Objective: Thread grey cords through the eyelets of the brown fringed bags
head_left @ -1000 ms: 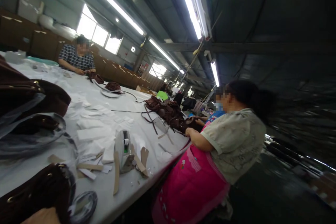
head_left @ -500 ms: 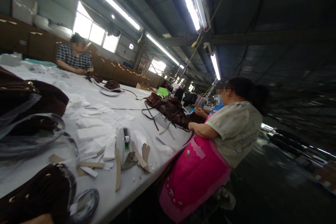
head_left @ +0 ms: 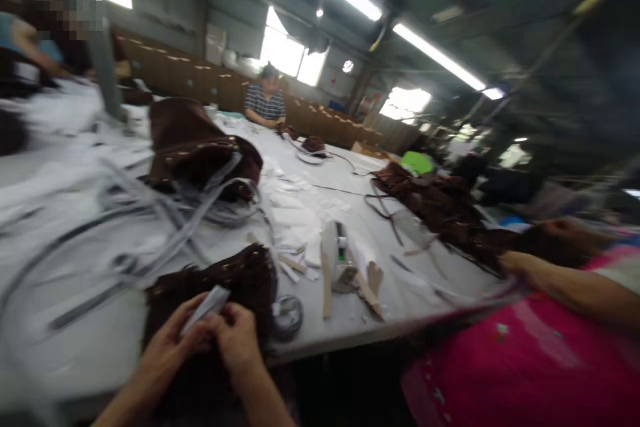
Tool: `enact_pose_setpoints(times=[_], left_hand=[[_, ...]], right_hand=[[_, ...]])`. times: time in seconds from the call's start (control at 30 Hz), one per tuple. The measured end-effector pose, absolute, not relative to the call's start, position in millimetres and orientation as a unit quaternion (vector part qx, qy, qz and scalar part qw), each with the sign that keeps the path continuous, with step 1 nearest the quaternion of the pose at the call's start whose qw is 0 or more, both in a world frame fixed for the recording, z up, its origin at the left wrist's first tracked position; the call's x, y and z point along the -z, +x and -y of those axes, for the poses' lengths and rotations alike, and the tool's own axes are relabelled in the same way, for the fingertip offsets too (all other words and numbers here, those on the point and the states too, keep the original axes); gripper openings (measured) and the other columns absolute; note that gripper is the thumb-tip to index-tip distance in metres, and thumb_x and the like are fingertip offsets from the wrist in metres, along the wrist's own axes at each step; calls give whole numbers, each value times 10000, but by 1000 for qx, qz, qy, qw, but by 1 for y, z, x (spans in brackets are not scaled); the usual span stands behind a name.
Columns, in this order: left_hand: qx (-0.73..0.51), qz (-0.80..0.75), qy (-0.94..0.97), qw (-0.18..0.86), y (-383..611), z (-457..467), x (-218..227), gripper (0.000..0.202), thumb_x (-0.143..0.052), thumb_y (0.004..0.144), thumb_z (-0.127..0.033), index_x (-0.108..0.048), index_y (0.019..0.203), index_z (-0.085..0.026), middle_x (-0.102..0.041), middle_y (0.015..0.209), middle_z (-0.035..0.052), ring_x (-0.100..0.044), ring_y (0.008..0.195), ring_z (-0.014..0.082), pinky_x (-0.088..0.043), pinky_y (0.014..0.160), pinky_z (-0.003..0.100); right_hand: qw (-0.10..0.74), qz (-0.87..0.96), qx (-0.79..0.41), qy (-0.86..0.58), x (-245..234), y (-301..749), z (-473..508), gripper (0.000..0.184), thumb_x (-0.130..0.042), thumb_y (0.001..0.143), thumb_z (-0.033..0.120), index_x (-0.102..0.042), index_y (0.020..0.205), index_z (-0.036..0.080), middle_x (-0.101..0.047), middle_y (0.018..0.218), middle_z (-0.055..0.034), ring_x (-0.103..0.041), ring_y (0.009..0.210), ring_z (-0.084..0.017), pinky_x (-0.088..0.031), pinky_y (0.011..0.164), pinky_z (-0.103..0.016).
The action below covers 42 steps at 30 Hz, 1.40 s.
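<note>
Both of my hands are together over a dark brown bag [head_left: 250, 270] with gold eyelets, at the table's near edge. My left hand [head_left: 183, 330] is closed around a short, flat, grey-white strip [head_left: 209, 305] that slants up between the hands. Close beside it, my right hand [head_left: 237, 337] has its fingers curled in against the left fingertips; what they pinch is hidden. A coil of plastic-wrapped strap [head_left: 288, 315] lies right of the bag.
Another brown bag [head_left: 185, 127] with wrapped straps [head_left: 165, 247] stands farther back. A tape dispenser [head_left: 331, 247] and cardboard strips [head_left: 327, 287] sit to the right. At right, a co-worker in a pink apron [head_left: 525, 360] handles brown bags [head_left: 440, 207]; other people work across the table.
My view has swung left and down, so things appear farther right. Both my hands now show, with the strip held; earlier only a bit of one hand showed at the bottom.
</note>
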State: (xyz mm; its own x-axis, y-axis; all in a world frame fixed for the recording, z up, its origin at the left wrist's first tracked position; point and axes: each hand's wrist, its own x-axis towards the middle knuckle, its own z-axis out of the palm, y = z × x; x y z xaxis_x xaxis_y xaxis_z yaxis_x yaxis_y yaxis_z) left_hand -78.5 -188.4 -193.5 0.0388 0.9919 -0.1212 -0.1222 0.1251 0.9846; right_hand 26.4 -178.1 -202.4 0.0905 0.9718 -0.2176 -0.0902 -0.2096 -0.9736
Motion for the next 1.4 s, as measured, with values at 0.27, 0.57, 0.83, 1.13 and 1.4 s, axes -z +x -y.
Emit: enact_pose_setpoints(times=[0.27,0.57,0.83,1.13,1.4], left_hand=[[-585,-521,349,514,-87,181,208,421,-664,737,-490,-638,994,-158,-689,835,27,-561,518,98,-493,482,223],[-599,-539,506,308,-87,187,231,285,-567,858,-340,-687,1094,-235,-682,1054,59,-646,958,202,-538,829,310],[-553,-499,627,229,-93,196,241,317,-522,880,-203,-668,1146,-297,-678,1067,60,-661,943,195,-549,821,289],[-557,-497,598,291,-93,199,236,268,-591,818,-237,-721,1052,-245,-693,1091,81,-650,1011,236,-521,902,311],[-481,-516,354,614,-92,181,207,384,-619,774,-490,-616,836,-110,-611,573,10,-540,476,111,-422,472,202]], right_hand=[[444,395,-618,-514,196,21,158,341,-677,676,455,-641,786,134,-578,565,15,-445,434,-82,-320,384,-183],[438,364,-625,-534,196,17,159,248,-631,692,388,-586,694,144,-474,429,69,-308,318,-42,-230,334,-184],[440,343,-660,-503,210,27,164,296,-639,698,420,-516,620,162,-459,404,72,-353,285,-42,-222,289,-154],[432,357,-685,-466,226,32,157,539,-697,631,643,-567,746,133,-525,410,40,-421,262,-75,-303,255,-164],[479,402,-608,-489,215,27,163,467,-659,733,588,-582,797,132,-559,462,31,-417,313,-52,-299,290,-143]])
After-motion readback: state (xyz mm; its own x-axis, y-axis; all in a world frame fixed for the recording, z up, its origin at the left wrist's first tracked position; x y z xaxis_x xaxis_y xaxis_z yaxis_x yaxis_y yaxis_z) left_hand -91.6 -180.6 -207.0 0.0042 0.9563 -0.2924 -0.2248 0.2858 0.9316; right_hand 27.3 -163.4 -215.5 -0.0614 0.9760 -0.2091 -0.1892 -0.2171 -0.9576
